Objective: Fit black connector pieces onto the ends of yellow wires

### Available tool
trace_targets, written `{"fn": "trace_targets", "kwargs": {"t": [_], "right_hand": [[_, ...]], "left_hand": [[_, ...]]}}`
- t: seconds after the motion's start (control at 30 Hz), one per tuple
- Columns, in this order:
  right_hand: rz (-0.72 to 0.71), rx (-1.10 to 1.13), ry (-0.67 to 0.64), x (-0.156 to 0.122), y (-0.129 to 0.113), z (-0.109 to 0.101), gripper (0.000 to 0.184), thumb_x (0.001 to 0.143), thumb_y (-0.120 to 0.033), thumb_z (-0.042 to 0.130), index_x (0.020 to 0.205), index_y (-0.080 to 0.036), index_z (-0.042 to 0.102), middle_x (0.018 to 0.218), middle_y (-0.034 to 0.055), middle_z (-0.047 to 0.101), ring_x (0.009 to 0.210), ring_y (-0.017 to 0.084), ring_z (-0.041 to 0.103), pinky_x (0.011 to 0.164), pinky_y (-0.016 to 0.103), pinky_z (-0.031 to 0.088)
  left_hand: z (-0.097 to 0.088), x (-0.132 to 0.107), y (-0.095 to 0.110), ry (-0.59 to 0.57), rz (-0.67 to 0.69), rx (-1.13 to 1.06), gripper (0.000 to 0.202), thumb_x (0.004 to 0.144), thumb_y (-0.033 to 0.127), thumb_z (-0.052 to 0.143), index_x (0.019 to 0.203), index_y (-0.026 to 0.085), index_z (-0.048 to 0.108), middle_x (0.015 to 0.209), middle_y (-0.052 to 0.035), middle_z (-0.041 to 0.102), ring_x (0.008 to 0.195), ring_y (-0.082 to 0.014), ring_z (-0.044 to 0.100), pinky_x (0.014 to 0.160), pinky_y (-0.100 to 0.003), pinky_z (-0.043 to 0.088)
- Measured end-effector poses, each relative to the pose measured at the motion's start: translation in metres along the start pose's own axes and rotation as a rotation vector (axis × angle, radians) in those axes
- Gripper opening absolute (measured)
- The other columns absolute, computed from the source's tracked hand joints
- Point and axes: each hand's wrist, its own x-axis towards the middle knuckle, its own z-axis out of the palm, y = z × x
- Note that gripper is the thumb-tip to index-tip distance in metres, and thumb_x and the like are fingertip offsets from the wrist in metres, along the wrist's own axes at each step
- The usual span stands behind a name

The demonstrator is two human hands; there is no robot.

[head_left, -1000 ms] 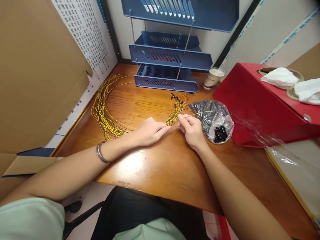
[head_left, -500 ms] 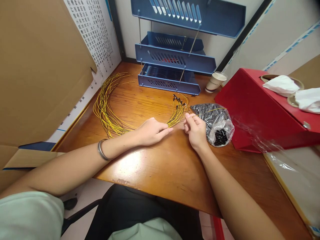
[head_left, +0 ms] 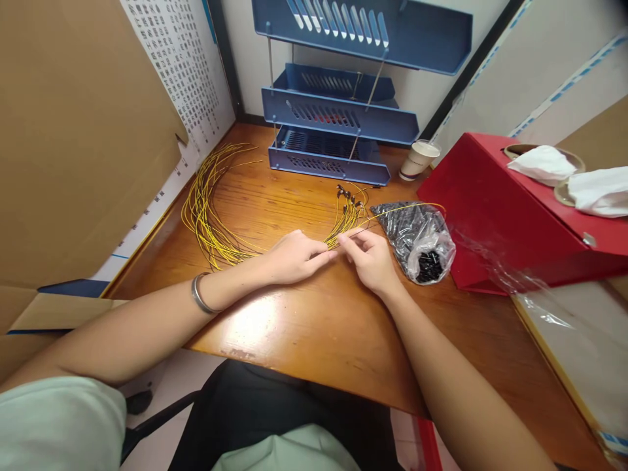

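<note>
Pinching the thin, curving wires point(head_left: 218, 251) with my left hand point(head_left: 293, 258), I nip one bowed strand point(head_left: 402, 207) in my right hand point(head_left: 371, 260), left of the crinkled, clear bag point(head_left: 409, 232).

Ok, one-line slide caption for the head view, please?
Hands at yellow and dark wires, a plastic bag of small black pieces close by.

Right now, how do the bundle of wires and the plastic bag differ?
The bundle is yellow and dark; the bag is clear, holding black pieces. The bundle curves widely; the bag sits compact. The left hand touches the bundle, not the bag. Both lie on the table.
</note>
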Motion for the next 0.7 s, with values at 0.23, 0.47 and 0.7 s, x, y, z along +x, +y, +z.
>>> {"fn": "trace_targets", "kwargs": {"t": [0.23, 0.47, 0.7], "right_hand": [[0.038, 0.201, 0.181, 0.0034, -0.0043, -0.0026, 0.037, 0.080, -0.054, 0.077, 0.072, -0.021, 0.063, 0.049, -0.0076, 0.044, 0.045, 0.008, 0.033, 0.045, 0.024, 0.024], [-0.018, -0.001, -0.059, -0.0035, -0.0051, 0.0001, 0.027, 0.083, -0.044, 0.076, 0.073, -0.019, 0.069, 0.058, -0.0024, 0.057, 0.052, 0.010, 0.046, 0.051, 0.026, 0.034], [0.016, 0.060, 0.028, 0.0015, -0.0040, 0.0005, 0.036, 0.076, -0.049, 0.081, 0.068, -0.018, 0.068, 0.051, -0.0047, 0.052, 0.047, 0.007, 0.040, 0.047, 0.024, 0.028]], "left_hand": [[-0.0027, -0.0005, 0.0007, -0.009, -0.008, -0.003, 0.051, 0.105, 0.045, 0.041, 0.064, 0.017, 0.056, 0.056, 0.0016, 0.057, 0.052, -0.0111, 0.040, 0.069, -0.030, 0.032], [-0.0020, 0.0004, 0.0000, -0.028, -0.004, -0.010, 0.049, 0.105, 0.044, 0.039, 0.069, 0.017, 0.060, 0.058, 0.0017, 0.059, 0.052, -0.0103, 0.043, 0.070, -0.030, 0.032], [-0.0004, 0.0001, -0.0013, -0.015, -0.009, -0.008, 0.051, 0.104, 0.046, 0.042, 0.065, 0.017, 0.057, 0.055, 0.0025, 0.055, 0.052, -0.0099, 0.040, 0.069, -0.030, 0.031]]}}
